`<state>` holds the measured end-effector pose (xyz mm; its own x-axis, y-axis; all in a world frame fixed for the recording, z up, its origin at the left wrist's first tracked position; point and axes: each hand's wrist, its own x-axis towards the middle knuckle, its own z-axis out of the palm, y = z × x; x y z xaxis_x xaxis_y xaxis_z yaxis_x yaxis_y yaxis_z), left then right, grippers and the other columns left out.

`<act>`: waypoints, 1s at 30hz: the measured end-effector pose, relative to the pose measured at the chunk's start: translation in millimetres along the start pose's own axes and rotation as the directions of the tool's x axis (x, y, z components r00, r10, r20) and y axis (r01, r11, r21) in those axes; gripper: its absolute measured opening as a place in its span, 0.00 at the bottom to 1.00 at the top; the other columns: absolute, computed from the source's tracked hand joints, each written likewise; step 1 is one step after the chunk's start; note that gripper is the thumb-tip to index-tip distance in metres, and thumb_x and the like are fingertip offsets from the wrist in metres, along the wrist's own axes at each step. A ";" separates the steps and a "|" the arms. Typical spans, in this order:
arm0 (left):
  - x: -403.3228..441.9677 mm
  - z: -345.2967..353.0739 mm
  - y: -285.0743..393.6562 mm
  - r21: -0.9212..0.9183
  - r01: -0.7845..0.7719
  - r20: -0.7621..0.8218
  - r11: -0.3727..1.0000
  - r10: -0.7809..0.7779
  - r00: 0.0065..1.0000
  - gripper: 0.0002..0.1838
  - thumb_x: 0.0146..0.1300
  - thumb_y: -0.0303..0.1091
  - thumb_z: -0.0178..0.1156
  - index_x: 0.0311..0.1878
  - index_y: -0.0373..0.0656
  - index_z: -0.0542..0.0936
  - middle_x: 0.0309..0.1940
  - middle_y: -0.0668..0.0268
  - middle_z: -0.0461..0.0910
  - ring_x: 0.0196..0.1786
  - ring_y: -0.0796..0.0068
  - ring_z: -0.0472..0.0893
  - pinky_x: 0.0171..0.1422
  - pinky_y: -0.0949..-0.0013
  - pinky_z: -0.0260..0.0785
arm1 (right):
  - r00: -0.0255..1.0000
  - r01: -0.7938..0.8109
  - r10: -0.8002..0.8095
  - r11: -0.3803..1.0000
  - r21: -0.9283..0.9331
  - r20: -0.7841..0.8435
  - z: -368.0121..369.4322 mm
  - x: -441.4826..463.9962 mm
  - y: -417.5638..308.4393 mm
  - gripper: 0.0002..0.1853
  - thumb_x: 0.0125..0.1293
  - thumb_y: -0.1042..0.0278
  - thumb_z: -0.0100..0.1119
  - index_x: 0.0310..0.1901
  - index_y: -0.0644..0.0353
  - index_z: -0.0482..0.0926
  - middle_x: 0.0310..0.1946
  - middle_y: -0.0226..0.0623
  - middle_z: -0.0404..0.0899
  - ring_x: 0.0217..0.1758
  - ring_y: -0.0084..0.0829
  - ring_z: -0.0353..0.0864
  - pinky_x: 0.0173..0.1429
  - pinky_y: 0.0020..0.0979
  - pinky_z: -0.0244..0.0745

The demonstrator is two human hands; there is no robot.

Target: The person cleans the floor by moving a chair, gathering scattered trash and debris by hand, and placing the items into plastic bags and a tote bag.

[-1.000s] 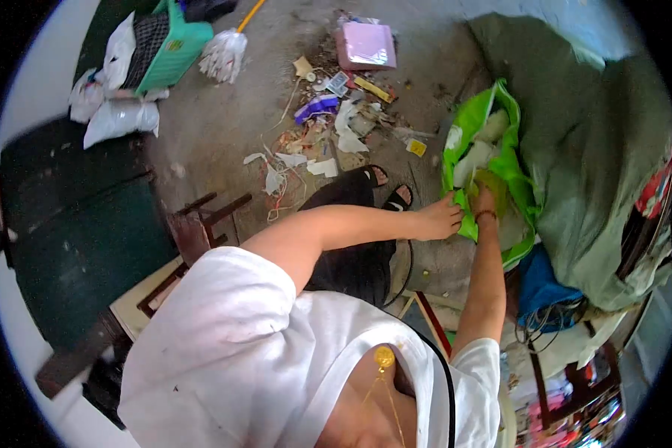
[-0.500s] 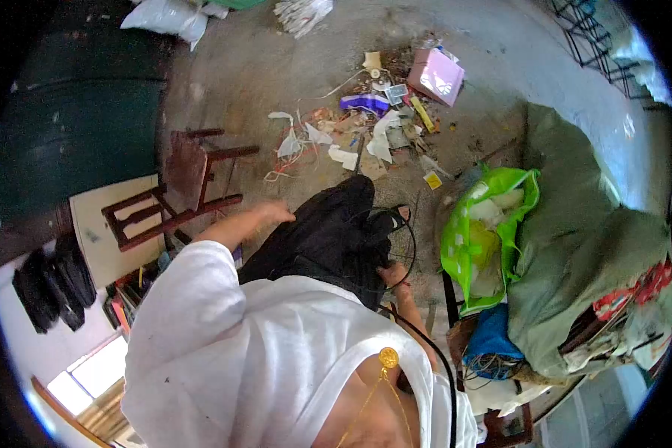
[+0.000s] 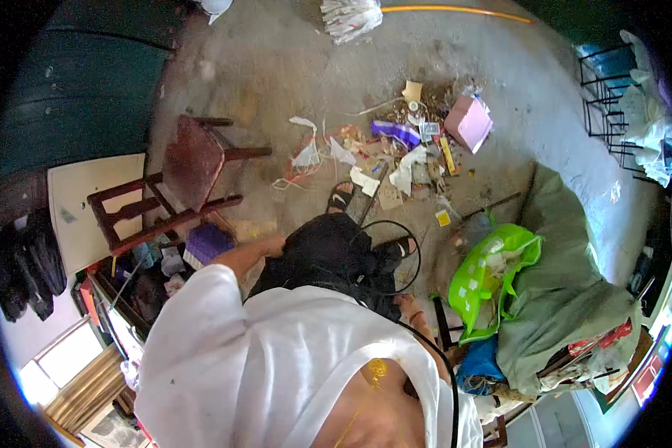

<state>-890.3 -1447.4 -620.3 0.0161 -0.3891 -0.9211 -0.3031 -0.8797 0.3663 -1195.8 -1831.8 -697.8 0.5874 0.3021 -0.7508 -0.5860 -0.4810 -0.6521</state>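
Observation:
My left hand [image 3: 273, 246] is at the left side of my black trousers [image 3: 322, 250], its fingers too unclear to read. On the other side, my right hand [image 3: 408, 305] hangs low beside the trousers, partly hidden and small, with nothing visible in it. The bright green bag [image 3: 472, 287] stands open to the right of my right hand, apart from it, with pale items inside. A black cable loops near my right leg.
A dark wooden chair [image 3: 194, 163] stands left. Ahead lies litter with a purple wrapper [image 3: 396, 134] and a pink box [image 3: 468, 124]. A mop head [image 3: 351, 19] is farther off. A grey-green cover [image 3: 552, 284] and blue bag [image 3: 479, 367] are at right.
Both hands have left the green bag and come back beside my trousers. The view has swung left, bringing the chair into fuller view, and the sandalled feet are farther apart.

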 end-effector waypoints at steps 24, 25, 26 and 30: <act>-14.6 -203.8 -116.2 0.009 -0.017 -0.286 1.000 0.019 0.958 0.25 0.49 0.35 0.54 0.52 0.40 0.65 0.47 0.48 0.68 0.51 0.49 0.66 0.54 0.57 0.59 | 0.932 0.356 -0.362 0.928 0.108 0.034 -184.6 105.3 -319.8 0.07 0.50 0.73 0.46 0.30 0.63 0.73 0.26 0.42 0.71 0.38 0.42 0.71 0.41 0.35 0.65; 21.5 -212.4 -120.6 0.070 -0.023 -0.271 0.997 0.041 0.962 0.24 0.50 0.37 0.53 0.51 0.40 0.66 0.47 0.49 0.68 0.51 0.48 0.66 0.54 0.56 0.58 | 0.762 0.641 -0.640 0.767 -0.027 -0.101 -189.9 118.4 -311.2 0.08 0.50 0.71 0.47 0.30 0.64 0.73 0.23 0.42 0.70 0.34 0.44 0.71 0.38 0.35 0.66; 57.5 -221.1 -125.4 0.131 -0.030 -0.257 0.991 0.063 0.964 0.23 0.51 0.38 0.53 0.50 0.40 0.67 0.47 0.49 0.68 0.52 0.48 0.66 0.54 0.56 0.58 | 0.764 0.637 -0.634 0.771 -0.022 -0.119 -195.5 127.8 -312.5 0.08 0.50 0.71 0.47 0.30 0.64 0.73 0.23 0.42 0.70 0.34 0.44 0.71 0.38 0.35 0.66; 120.2 -303.6 -125.6 -0.059 -0.055 -0.230 0.997 0.039 0.972 0.19 0.56 0.41 0.46 0.49 0.43 0.71 0.50 0.52 0.66 0.54 0.50 0.64 0.56 0.52 0.54 | 0.793 0.599 -0.572 0.796 0.094 -0.209 -245.9 150.2 -350.4 0.08 0.48 0.67 0.52 0.24 0.63 0.70 0.21 0.45 0.70 0.27 0.48 0.70 0.34 0.41 0.65</act>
<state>-561.1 -1466.7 -737.0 0.2231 -0.4759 -0.8507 -0.2465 -0.8719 0.4232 -765.0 -1820.2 -556.1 0.9179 0.3425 -0.2002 -0.1668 -0.1247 -0.9781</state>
